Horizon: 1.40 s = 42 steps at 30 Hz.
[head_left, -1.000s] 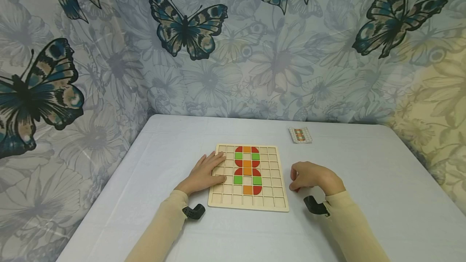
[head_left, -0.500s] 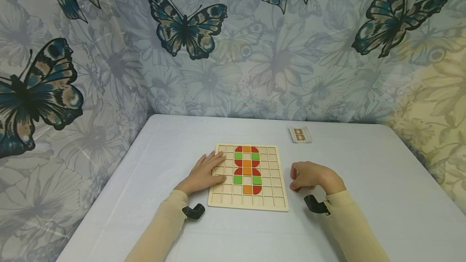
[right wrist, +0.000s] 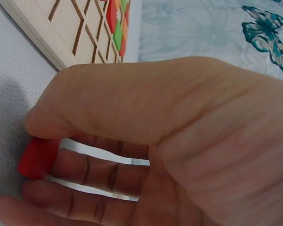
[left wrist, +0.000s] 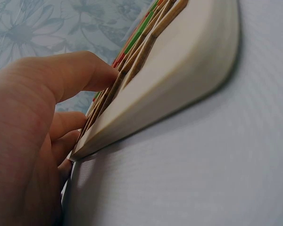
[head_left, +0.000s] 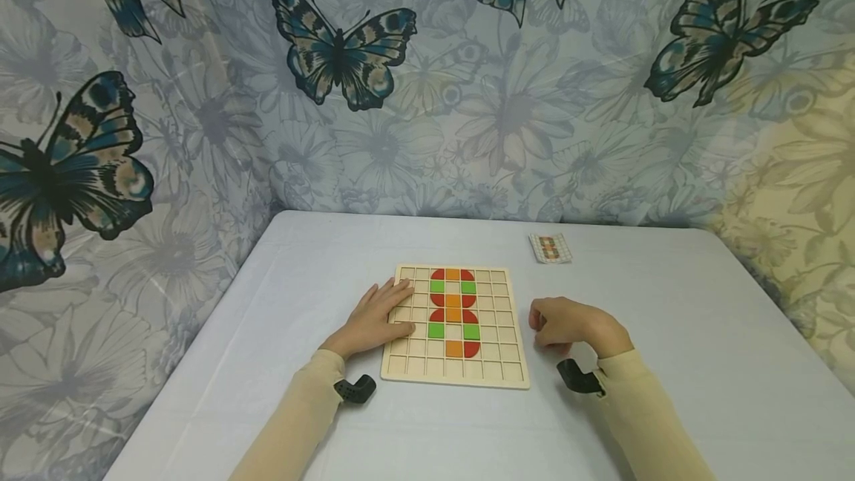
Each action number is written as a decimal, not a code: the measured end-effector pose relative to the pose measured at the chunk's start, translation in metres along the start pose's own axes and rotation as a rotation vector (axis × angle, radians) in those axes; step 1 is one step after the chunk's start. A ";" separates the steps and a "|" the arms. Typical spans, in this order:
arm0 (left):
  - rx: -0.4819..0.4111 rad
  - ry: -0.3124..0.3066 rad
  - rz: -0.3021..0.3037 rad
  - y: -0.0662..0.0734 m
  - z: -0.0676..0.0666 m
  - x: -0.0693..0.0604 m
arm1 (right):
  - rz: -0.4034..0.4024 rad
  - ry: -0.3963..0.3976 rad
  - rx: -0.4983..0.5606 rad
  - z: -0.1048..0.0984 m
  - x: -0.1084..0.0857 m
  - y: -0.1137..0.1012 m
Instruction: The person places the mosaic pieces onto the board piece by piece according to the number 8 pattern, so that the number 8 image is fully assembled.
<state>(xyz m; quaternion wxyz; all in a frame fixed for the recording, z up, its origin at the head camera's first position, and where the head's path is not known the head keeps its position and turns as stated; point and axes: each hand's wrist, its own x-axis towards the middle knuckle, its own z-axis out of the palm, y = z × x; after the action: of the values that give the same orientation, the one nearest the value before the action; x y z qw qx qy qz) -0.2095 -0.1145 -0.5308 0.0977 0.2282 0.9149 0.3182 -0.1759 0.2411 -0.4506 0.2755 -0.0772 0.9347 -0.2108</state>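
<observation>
A square wooden grid board (head_left: 504, 332) lies on the white table. Red curved-edged tiles (head_left: 437, 300), green square tiles (head_left: 436, 330) and orange square tiles (head_left: 454, 349) sit in its middle columns. My left hand (head_left: 374, 318) rests spread on the board's left edge, thumb and fingertips on the grid; the left wrist view shows the thumb (left wrist: 85, 75) touching a ridge. Just right of the board, my right hand (head_left: 571, 325) is low over the table. In the right wrist view it pinches a small red tile (right wrist: 37, 157) between thumb and fingers; the head view hides that tile.
A small stack of pattern cards (head_left: 551, 248) lies behind and right of the board, the top one printed with a coloured grid. Fabric with butterflies (head_left: 341, 58) hangs behind the table (head_left: 320, 243). Each wrist wears a black device (head_left: 580, 377).
My right hand's fingers have shifted slightly left, and the bit of red under its fingertips has gone out of sight in the head view. The left hand and the board stay put.
</observation>
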 end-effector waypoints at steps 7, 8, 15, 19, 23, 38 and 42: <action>0.003 -0.001 -0.007 0.001 0.000 0.000 | -0.073 0.036 -0.049 -0.003 0.000 0.000; 0.000 -0.001 -0.007 0.001 0.000 0.000 | -0.078 0.040 -0.054 -0.003 0.000 0.000; 0.009 0.000 -0.002 0.000 0.000 0.000 | -0.160 0.094 -0.011 -0.003 0.006 -0.003; 0.008 -0.002 -0.007 0.000 0.000 0.000 | -0.233 0.140 0.017 -0.002 0.010 -0.008; 0.000 0.000 -0.010 0.000 0.000 0.000 | -0.273 0.194 0.037 -0.003 0.010 -0.011; 0.005 0.013 0.013 0.000 0.000 0.001 | -0.351 0.238 0.106 -0.006 0.008 -0.013; 0.002 0.012 0.018 0.001 -0.001 0.000 | -0.341 0.200 0.177 -0.005 0.007 -0.015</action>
<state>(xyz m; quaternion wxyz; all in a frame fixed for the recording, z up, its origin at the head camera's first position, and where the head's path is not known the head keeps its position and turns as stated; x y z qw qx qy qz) -0.2096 -0.1144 -0.5296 0.0893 0.2345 0.9137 0.3195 -0.1843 0.2275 -0.4433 0.1474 -0.1882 0.9087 -0.3422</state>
